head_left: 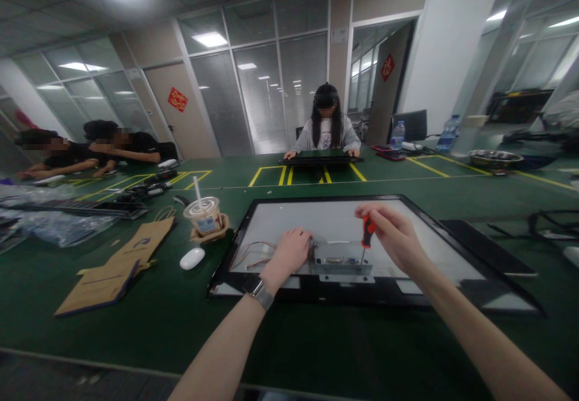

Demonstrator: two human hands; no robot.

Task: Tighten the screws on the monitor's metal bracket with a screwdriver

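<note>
A flat display panel [407,232] with a black frame lies face down on the green table in front of me. A small metal board cover [342,262] sits on its near edge, with thin wires [251,256] running off to its left. My left hand [289,255] rests closed on the panel, pressed against the left end of that metal cover. My right hand [392,232] grips a red-and-black screwdriver [367,235] upright, its tip down on the right part of the cover.
A lidded drink cup with a straw [204,214], a white mouse [192,258] and flattened brown paper bags [117,262] lie to the left. A person sits across the table at another panel [321,160]; two more people lean at far left. Water bottles [447,132] stand at the back right.
</note>
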